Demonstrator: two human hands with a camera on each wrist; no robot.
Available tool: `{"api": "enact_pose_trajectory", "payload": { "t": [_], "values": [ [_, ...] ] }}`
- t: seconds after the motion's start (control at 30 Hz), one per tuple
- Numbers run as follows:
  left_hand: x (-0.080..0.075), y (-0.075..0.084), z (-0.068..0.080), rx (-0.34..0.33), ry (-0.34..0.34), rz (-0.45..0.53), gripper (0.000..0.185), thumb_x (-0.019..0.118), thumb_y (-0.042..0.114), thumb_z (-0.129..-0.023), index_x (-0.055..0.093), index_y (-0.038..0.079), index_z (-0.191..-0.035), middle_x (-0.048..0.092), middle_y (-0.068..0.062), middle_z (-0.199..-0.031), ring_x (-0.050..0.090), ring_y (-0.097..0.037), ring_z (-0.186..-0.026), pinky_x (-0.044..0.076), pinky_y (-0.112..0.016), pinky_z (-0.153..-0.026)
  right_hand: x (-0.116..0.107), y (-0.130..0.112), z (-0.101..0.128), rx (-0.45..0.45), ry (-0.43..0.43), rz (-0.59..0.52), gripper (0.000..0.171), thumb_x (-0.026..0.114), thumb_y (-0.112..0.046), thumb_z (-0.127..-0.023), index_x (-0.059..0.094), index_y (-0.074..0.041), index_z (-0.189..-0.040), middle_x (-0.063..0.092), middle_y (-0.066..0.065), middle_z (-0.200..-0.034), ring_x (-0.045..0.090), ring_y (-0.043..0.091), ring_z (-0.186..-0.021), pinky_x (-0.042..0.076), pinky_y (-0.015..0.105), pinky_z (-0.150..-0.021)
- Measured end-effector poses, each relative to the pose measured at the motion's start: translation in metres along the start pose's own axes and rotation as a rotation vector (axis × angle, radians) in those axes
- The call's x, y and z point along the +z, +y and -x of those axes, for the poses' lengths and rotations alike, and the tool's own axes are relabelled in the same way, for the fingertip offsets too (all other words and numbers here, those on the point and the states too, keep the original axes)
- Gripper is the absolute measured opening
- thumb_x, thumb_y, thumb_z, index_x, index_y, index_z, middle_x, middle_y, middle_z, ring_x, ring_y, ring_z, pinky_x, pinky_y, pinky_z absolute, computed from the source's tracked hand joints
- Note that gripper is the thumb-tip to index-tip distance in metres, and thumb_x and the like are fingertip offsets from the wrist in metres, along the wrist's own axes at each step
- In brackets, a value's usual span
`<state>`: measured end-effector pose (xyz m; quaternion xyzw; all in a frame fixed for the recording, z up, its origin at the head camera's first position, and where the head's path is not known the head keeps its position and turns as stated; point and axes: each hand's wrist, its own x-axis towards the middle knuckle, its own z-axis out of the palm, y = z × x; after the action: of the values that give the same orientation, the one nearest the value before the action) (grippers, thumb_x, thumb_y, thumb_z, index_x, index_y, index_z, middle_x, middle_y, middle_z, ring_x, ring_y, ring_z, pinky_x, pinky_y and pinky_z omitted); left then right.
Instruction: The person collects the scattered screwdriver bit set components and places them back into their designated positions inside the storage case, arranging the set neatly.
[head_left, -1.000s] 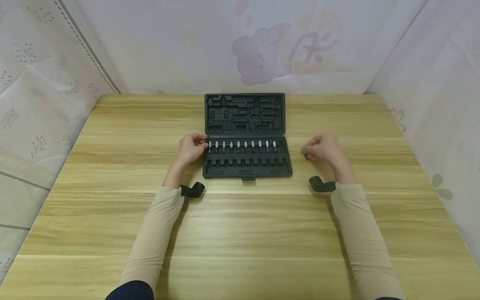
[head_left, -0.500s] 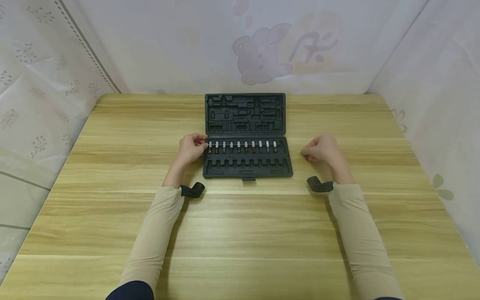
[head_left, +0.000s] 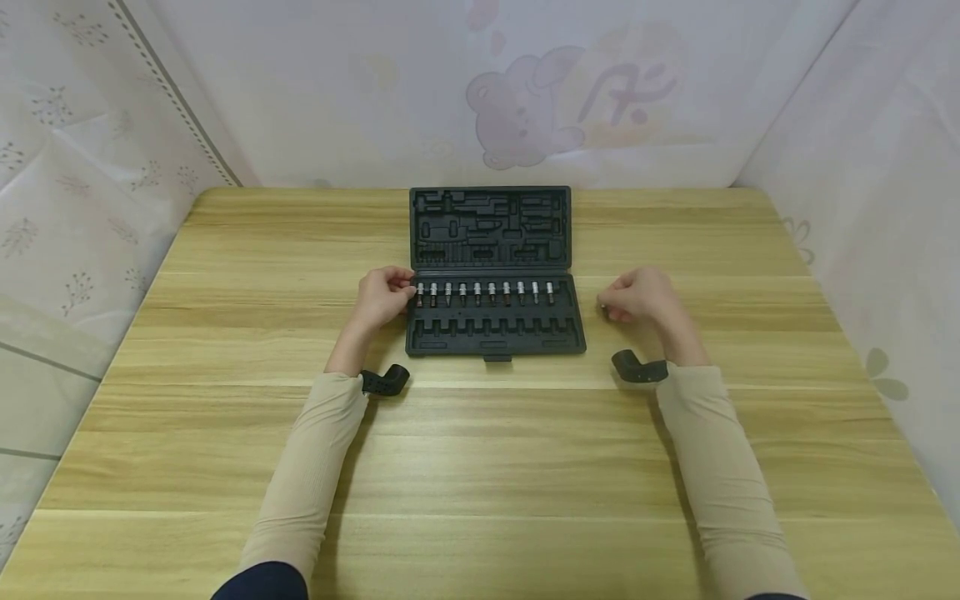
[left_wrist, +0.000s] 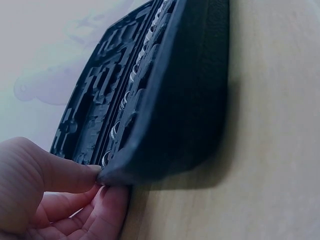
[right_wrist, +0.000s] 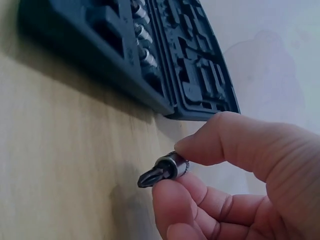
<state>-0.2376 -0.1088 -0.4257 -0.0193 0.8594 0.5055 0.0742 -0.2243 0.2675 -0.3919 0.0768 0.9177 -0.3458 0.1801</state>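
On the wooden table (head_left: pixel 480 467) little has changed, right hand (head_left: pixel 643 295) edged slightly left toward the open black case (head_left: pixel 495 321), thumb and fingers pinching a screwdriver bit (right_wrist: pixel 162 171) above the wood, left hand (head_left: pixel 382 296) still pinching the case's left edge beside the bit row (head_left: pixel 483 292).

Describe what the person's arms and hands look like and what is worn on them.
Both arms are covered to the wrist by snug beige sleeves, with a dark blue cuff or garment edge near the left elbow. A black wrist-mounted camera bracket sits at each wrist. The left hand and right hand are bare, with no gloves, rings or watch visible.
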Motion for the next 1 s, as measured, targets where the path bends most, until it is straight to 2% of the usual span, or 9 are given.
{"api": "enact_pose_trajectory", "payload": {
  "t": [0.37,0.57,1.0],
  "values": [
    [0.001,-0.001,-0.001,-0.006,0.004,-0.002,0.027,0.058,0.000,-0.088,0.061,-0.005,-0.114,0.060,-0.016,-0.096,0.053,-0.018,-0.077,0.051,-0.020,-0.058,0.003,-0.017,-0.004,-0.022,-0.060,-0.090,0.032,0.063,-0.013,-0.086,0.062,0.015,-0.101,0.063,-0.002,-0.060,0.060,0.008,-0.057,0.054,0.022,-0.057],
    [0.001,-0.001,-0.001,-0.012,-0.002,0.000,0.027,0.057,0.000,-0.089,0.061,-0.005,-0.115,0.060,-0.017,-0.097,0.054,-0.019,-0.078,0.052,-0.022,-0.059,0.007,-0.026,-0.009,-0.014,-0.079,-0.086,0.033,0.061,-0.013,-0.086,0.062,0.014,-0.105,0.063,-0.002,-0.061,0.060,0.008,-0.058,0.054,0.023,-0.059],
    [0.000,0.001,0.000,-0.007,-0.005,-0.007,0.028,0.057,0.001,-0.089,0.061,-0.005,-0.116,0.060,-0.017,-0.097,0.054,-0.020,-0.080,0.053,-0.023,-0.061,0.018,-0.043,-0.018,0.016,-0.071,-0.158,0.031,0.063,-0.010,-0.084,0.063,0.014,-0.104,0.062,0.001,-0.058,0.059,0.008,-0.053,0.052,0.021,-0.052]
  ]
}}
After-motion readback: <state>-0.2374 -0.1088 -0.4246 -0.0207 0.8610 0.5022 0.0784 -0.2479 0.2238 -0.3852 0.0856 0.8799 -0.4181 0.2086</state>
